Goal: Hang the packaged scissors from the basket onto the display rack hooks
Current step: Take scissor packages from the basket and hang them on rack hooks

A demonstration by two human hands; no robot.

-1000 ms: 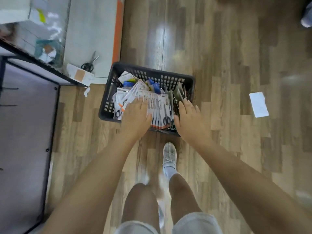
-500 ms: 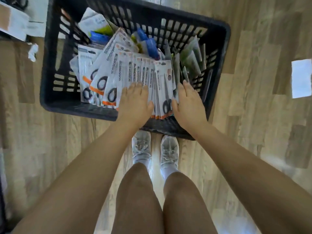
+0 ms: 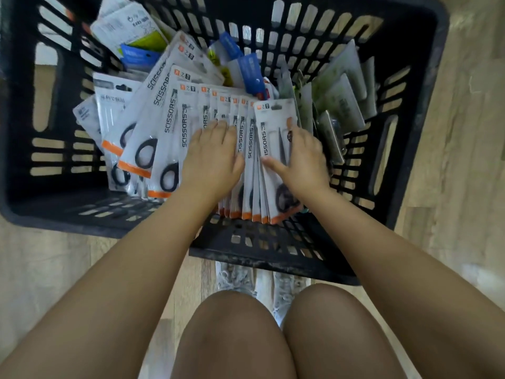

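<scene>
A black slatted plastic basket (image 3: pixel 415 110) stands on the wood floor right below me. Inside it, several white packs marked SCISSORS (image 3: pixel 164 124), with orange strips and black handles, stand fanned in a row. My left hand (image 3: pixel 211 160) rests flat, fingers straight, on the middle of that row. My right hand (image 3: pixel 302 157) lies on the rightmost scissors pack (image 3: pixel 273 124), thumb stretched across its face and fingers over its right edge. No display rack or hooks are in view.
Other packaged goods fill the basket: blue and green cards (image 3: pixel 246 69) at the back, grey-green packs (image 3: pixel 341 86) on the right. My knees and white shoes (image 3: pixel 235 277) are just in front of the basket. Wood floor (image 3: pixel 464 160) lies all round.
The camera has dropped much closer to the basket. Both hands have moved from the near ends of the packs further up onto their faces, the right one now onto the rightmost pack.
</scene>
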